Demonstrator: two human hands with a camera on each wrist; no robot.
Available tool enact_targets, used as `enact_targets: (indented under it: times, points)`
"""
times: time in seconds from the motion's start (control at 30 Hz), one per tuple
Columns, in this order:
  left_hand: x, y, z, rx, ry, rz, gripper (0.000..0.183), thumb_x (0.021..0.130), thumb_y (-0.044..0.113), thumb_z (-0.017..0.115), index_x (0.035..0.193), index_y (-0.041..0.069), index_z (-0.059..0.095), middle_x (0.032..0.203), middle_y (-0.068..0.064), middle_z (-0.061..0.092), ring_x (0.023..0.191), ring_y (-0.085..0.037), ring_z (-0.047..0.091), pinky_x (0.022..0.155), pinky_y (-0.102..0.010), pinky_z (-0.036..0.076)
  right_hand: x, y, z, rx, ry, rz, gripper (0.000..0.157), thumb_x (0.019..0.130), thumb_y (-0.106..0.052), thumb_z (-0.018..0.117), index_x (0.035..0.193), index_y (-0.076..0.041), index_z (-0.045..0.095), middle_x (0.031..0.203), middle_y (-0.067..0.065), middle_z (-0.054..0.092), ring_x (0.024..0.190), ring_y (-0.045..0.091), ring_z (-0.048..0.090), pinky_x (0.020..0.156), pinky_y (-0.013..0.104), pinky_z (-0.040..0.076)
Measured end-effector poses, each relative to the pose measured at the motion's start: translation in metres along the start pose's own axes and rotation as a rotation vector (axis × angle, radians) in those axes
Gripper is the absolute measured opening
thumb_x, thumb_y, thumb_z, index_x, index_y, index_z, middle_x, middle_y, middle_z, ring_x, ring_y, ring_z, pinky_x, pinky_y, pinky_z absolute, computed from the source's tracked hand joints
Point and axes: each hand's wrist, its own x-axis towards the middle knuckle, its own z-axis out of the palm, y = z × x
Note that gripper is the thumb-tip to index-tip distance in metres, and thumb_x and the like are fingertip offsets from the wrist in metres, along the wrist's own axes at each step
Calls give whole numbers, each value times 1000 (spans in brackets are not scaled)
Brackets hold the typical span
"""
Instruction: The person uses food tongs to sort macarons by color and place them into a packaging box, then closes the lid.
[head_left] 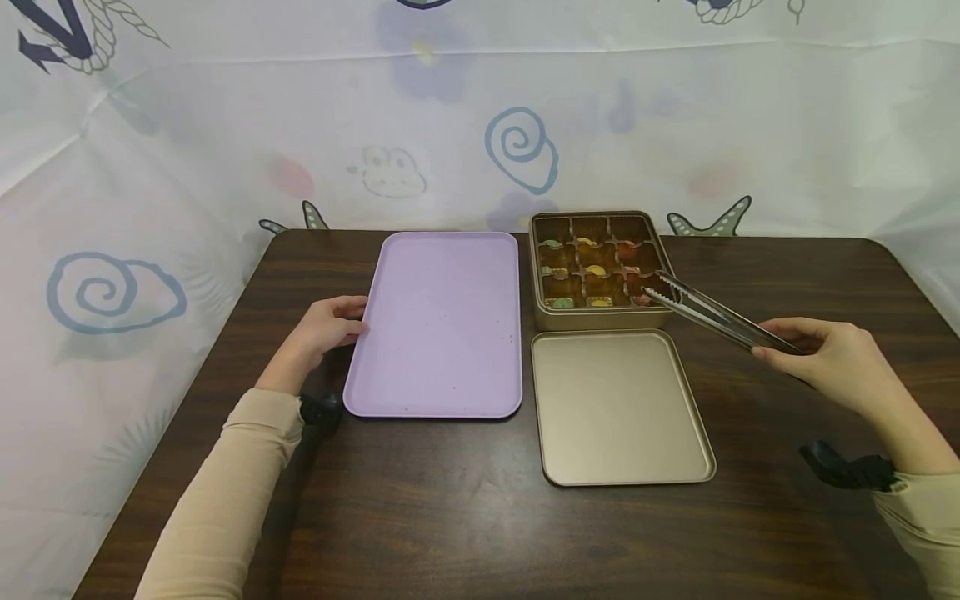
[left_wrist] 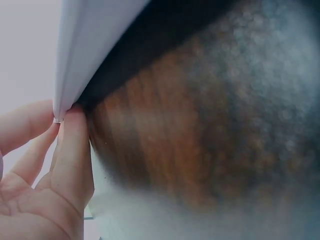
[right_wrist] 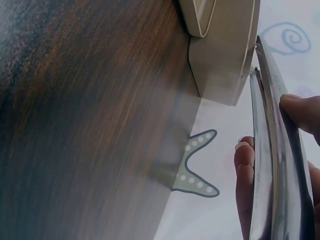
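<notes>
My left hand (head_left: 322,327) pinches the left rim of a lilac rectangular tray (head_left: 442,325) between thumb and fingers; the left wrist view shows the rim (left_wrist: 67,95) caught there. My right hand (head_left: 828,358) holds metal tongs (head_left: 723,321) by the handle end, with the tips slightly apart and overlapping the right side of a gold square tin (head_left: 600,318). Inside the tin, a divided insert has several compartments with small wrapped-looking pieces: green on the left, yellow (head_left: 596,271) in the middle, red (head_left: 628,250) on the right. In the right wrist view the tongs (right_wrist: 275,150) point at the tin's edge.
A flat gold square lid (head_left: 615,408) lies in front of the tin, right of the tray. All rest on a dark wooden table (head_left: 435,517). Behind stands a white printed cloth (head_left: 450,125). Black straps sit at both wrists.
</notes>
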Motion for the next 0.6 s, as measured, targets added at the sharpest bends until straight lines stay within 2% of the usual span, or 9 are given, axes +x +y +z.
enact_targets:
  times: [0.13,0.17,0.2,0.27,0.37,0.43,0.5,0.53,0.6]
  points:
    - [0,1,0,7,4,1,56,95,2,48,148,0,30,147,-26,37,128,-36,46,110,-46,42,2,3,1,18,11,6,55,88,-36,66,127,2,58,124,36,55,100,46,59,68,56,53]
    - [0,1,0,7,4,0,56,95,2,48,148,0,30,147,-26,38,128,-36,46,110,-46,42,2,4,1,24,14,9,55,88,-36,67,127,1,57,125,36,55,95,36,64,68,55,53]
    - [0,0,0,9,4,-1,55,95,3,48,148,0,30,147,-26,38,128,-36,46,110,-46,42,2,5,1,37,15,9,56,88,-36,67,128,2,57,125,37,54,95,34,64,69,56,53]
    - [0,0,0,6,4,-3,56,95,2,48,148,0,30,148,-26,37,128,-36,46,110,-46,42,2,5,1,40,32,21,58,87,-38,67,129,1,56,125,35,55,86,11,63,67,52,54]
    - [1,0,0,3,4,-7,56,95,3,48,148,0,30,148,-26,37,128,-36,45,110,-46,42,1,3,1,55,62,26,59,88,-37,66,130,3,55,124,36,55,88,13,64,65,51,54]
    - [1,-1,0,3,6,-8,56,95,3,48,148,0,29,148,-26,37,128,-35,45,110,-46,42,2,6,3,47,93,48,58,88,-38,66,131,0,55,123,31,58,88,18,64,63,47,54]
    - [1,-1,0,1,6,-9,56,95,3,49,148,0,29,148,-26,37,128,-35,45,110,-46,42,5,12,6,58,104,50,58,89,-37,65,132,1,54,124,32,57,98,39,61,64,50,52]
    - [1,-1,0,-2,6,-11,56,95,3,49,148,1,30,148,-26,37,128,-34,45,110,-45,42,7,18,7,61,110,53,59,88,-38,66,133,-1,54,124,32,57,98,39,60,64,50,52]
    - [1,-1,1,-6,6,-11,57,95,2,49,148,1,30,147,-26,37,128,-34,45,111,-46,41,14,39,15,38,139,72,60,86,-45,66,134,-11,55,124,24,60,93,18,63,61,42,53]
